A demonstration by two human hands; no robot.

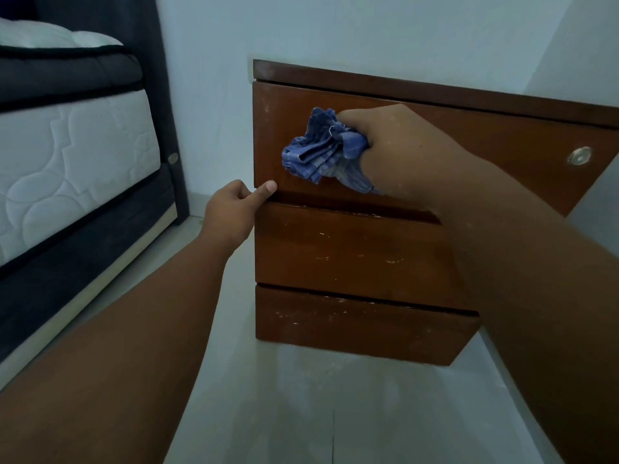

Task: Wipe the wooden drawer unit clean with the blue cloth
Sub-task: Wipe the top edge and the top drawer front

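The right hand [402, 152] is gripping the bunched cloth [321, 152] against the top drawer [485, 139] of the drawer unit [418, 83], lower drawers [335, 252] lying directly below; the left hand [234, 209] is pinching that drawer's left corner.

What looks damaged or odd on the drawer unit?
Pale scratches and chips mark the fronts of the middle drawer and bottom drawer, mostly near their top edges, so the finish looks worn.

You are looking at a white quilted mattress [77, 145] lying on a dark upholstered bed frame [83, 252] that is standing along the left edge of the pale floor [301, 413], with a plain light wall [335, 28] rising behind.
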